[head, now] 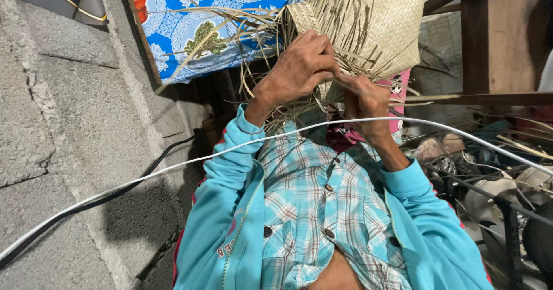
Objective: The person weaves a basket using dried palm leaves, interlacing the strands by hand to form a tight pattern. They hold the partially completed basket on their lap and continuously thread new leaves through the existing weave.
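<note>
Clothing nearest the camera: a plaid button shirt (pixel 322 209) in pale blue and brown, worn under an open turquoise jacket (pixel 230 221) whose sleeves run up to both wrists. A white cable (pixel 173 166) crosses in front of the chest, sloping from below the jacket's left cuff area down toward the lower left edge; a black cable (pixel 115 192) runs close beside it over the concrete block wall (pixel 69 123).

Beyond the shirt collar, both hands work on a woven palm-leaf mat (pixel 386 25), a partly finished piece of flat plaiting with many loose dried strips (pixel 230 33) trailing from its lower and left edges.
- Left hand (pixel 299 65): positioned at the lower left corner of the mat, fingers curled and closed over the woven edge and several strips
- Right hand (pixel 366 103): positioned directly beneath the mat's lower edge, fingers pinched shut on loose strips, just beside the left hand's fingertips

The mat is held raised above the chest, tilted, with its woven face toward the camera.

Behind the mat, to its left, lies a blue floral cloth (pixel 190 19). To the mat's right stands a dark wooden frame (pixel 478 42). Below that frame, right of the jacket, sits a cluttered heap of dark and pale objects; individual items cannot be identified
</note>
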